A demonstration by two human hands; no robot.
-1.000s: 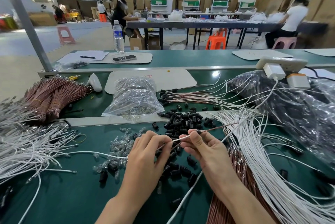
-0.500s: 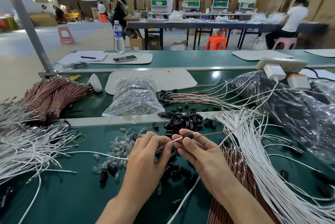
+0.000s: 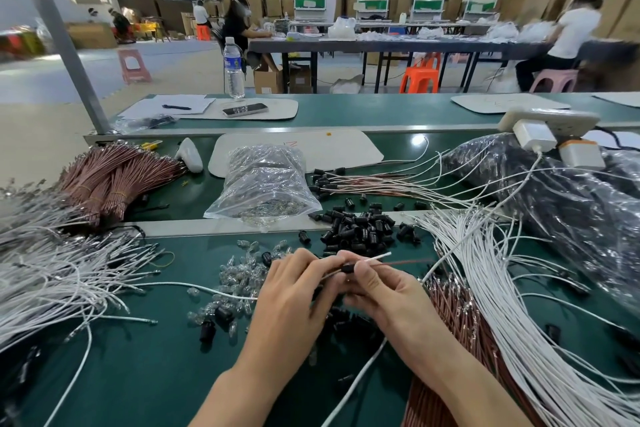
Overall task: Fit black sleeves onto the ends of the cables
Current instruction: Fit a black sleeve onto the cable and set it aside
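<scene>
My left hand (image 3: 294, 291) and my right hand (image 3: 381, 288) meet over the green bench. Between their fingertips sits a small black sleeve (image 3: 347, 267). A white cable (image 3: 375, 257) and a thin red cable (image 3: 408, 263) run through it and stick out to the right. My right thumb and fingers pinch the sleeve; my left fingers pinch the cables just left of it. A heap of loose black sleeves (image 3: 356, 229) lies just beyond my hands, and more sleeves are partly hidden under them.
White cables (image 3: 491, 288) fan out at right over brown cables (image 3: 450, 340). More white cables (image 3: 52, 281) and bundled brown cables (image 3: 114, 177) lie at left. Clear small parts (image 3: 239, 274), a plastic bag (image 3: 263, 184), sleeved cables (image 3: 363, 184) and a dark bag (image 3: 571, 201) surround my hands.
The black sleeve has slid along the cables toward my left fingers. The white and red cable ends now stick out further to the right of my right hand.
</scene>
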